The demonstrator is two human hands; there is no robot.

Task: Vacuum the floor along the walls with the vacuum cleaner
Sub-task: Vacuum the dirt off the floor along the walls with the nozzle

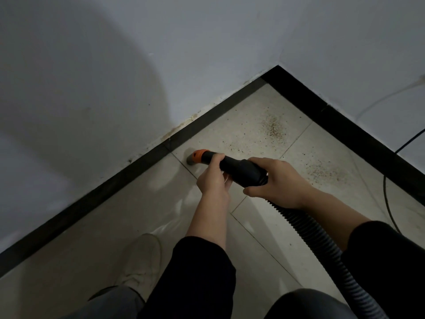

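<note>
- Walls [92, 77]: two pale surfaces that meet at a corner at the far side of the floor.
- Floor [80, 261]: light tiles with thin grout lines. Open tile runs from the hands to the corner and along both walls.
- Skirting [92, 199]: a black band along the foot of each wall, marking the floor's edges.
- Hose [322, 245]: grey and ribbed, passing under the right forearm and back toward the person.
- Shoe [142, 261]: pale, planted near the left wall's skirting.
- Right hand [278, 183]: wrapped round the thick black cuff where the hose joins, fingers over the top and thumb on the near side.
- Left hand [213, 178]: fingers curled round the slimmer front part of the wand.
- Wand [239, 168]: a black tube held low and angled toward the left wall.
- Cable [384, 192]: thin and black, looping on the tiles near the right wall.
- Debris [273, 128]: brown specks scattered near the corner, with a second patch beside the right hand.
- Orange collar [199, 154]: sits at the wand's tip, and the grey mouth below it touches the tile just beside the skirting.
</note>
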